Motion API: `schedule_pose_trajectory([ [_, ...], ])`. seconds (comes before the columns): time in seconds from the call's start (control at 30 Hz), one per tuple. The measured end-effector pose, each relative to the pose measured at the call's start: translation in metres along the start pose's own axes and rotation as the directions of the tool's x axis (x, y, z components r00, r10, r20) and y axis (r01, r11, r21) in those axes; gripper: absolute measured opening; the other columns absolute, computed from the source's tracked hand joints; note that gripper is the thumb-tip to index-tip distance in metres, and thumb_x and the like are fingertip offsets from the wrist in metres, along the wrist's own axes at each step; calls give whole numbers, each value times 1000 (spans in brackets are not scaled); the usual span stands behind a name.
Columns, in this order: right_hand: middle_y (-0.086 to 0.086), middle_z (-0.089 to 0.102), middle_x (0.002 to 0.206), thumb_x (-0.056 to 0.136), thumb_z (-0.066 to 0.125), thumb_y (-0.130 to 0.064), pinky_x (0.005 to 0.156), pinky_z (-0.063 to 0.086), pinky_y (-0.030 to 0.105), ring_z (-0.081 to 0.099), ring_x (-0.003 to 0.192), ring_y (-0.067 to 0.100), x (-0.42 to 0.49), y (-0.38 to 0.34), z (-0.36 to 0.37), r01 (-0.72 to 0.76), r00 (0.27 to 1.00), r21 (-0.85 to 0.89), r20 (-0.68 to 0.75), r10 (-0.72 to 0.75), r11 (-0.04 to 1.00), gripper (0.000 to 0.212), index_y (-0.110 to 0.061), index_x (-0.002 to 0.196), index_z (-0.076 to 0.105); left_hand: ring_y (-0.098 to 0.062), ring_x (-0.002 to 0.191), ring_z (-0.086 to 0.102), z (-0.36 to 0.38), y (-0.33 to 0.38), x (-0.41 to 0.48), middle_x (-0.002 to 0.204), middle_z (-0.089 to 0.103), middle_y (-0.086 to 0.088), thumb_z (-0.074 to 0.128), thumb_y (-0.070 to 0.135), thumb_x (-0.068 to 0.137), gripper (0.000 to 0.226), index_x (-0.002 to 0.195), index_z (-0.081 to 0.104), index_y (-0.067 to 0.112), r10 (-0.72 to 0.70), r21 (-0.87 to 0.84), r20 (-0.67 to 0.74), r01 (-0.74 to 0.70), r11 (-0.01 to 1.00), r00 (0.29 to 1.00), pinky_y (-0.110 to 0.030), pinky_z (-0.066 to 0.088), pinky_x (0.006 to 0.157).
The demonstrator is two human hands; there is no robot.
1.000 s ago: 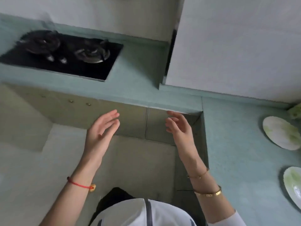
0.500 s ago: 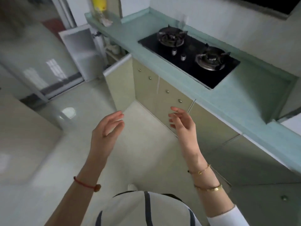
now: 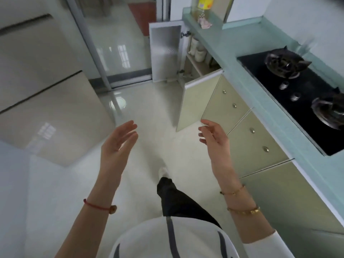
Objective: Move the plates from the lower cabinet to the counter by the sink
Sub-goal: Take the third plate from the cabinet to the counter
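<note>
My left hand (image 3: 119,144) and my right hand (image 3: 214,138) are both raised in front of me over the floor, palms facing each other, fingers apart, holding nothing. Ahead on the right, the lower cabinet (image 3: 195,60) stands with two doors swung out: a white one (image 3: 165,51) and a beige one (image 3: 199,101). Pale dishware (image 3: 198,50) shows on its shelf, too small to tell apart. No plates on a counter are in view.
The teal counter (image 3: 247,86) runs along the right with a black gas hob (image 3: 305,90) set in it. A yellow bottle (image 3: 204,4) stands at its far end. Beige drawers with knobs (image 3: 253,138) sit below. A fridge (image 3: 46,101) is on the left, a glass door (image 3: 115,38) ahead.
My view has swung left, away from the counter with the two plates, toward the open cabinet down the kitchen. Both hands have stayed empty and raised. One leg has stepped forward.
</note>
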State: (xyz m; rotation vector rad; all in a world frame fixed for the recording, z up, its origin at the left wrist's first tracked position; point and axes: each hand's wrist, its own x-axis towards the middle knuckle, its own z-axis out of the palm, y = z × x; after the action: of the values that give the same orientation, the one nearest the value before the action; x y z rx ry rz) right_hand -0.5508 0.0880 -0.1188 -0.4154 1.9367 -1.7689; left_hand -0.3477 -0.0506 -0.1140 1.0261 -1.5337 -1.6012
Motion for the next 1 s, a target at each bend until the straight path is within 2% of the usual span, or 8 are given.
schedule_pose_trajectory([
  [0.17,0,68,95,93,58,-14,84,53,31,63,88,14,69,-3,59,4,995,3,101,-4,1000,22,-27,109,68,-19,119,66,-13,-2,66,124,72,6,67,15,94,31,121,68,31,-12,-14,-84,11,1000,996,-52,47,109],
  [0.33,-3,68,94,92,58,-17,81,52,28,63,86,12,157,-25,129,18,987,28,159,-23,999,23,-36,101,67,-17,120,65,-17,18,167,124,71,7,66,19,94,30,121,66,33,7,-14,-110,-8,1000,994,-50,47,109],
  [0.43,-3,69,101,94,58,-19,83,53,28,64,91,13,206,-38,162,29,983,30,179,-34,999,20,-35,104,66,-13,120,65,-13,30,225,127,69,8,65,27,90,34,124,64,31,32,-7,-95,-33,999,995,-45,48,109],
  [0.57,-2,68,114,95,57,-18,91,53,31,64,104,16,267,-56,200,38,980,8,196,-39,999,22,-30,113,64,-10,122,64,-6,38,299,131,68,10,64,19,96,37,132,61,26,58,-8,-76,-59,998,995,-39,48,108],
  [0.7,-2,67,119,95,58,-16,101,52,38,63,111,14,318,-65,227,20,984,-9,175,-19,1000,25,-24,119,64,-12,123,63,4,39,367,130,68,10,63,16,97,36,132,61,25,42,-12,-59,-43,999,997,-40,47,110],
  [0.87,-6,66,120,95,59,-18,104,50,40,61,115,12,384,-64,257,-27,993,-29,113,30,999,27,-24,121,64,-14,122,64,15,37,461,128,69,9,67,22,92,35,127,64,26,39,-6,-1,-39,999,999,-44,47,109],
  [1.0,-5,66,119,95,58,-16,105,50,42,61,114,14,441,-62,280,-71,997,-10,-14,71,997,28,-23,122,63,-14,119,66,28,36,551,125,71,9,67,23,88,32,118,67,33,27,-5,104,-26,1000,994,-44,47,109],
])
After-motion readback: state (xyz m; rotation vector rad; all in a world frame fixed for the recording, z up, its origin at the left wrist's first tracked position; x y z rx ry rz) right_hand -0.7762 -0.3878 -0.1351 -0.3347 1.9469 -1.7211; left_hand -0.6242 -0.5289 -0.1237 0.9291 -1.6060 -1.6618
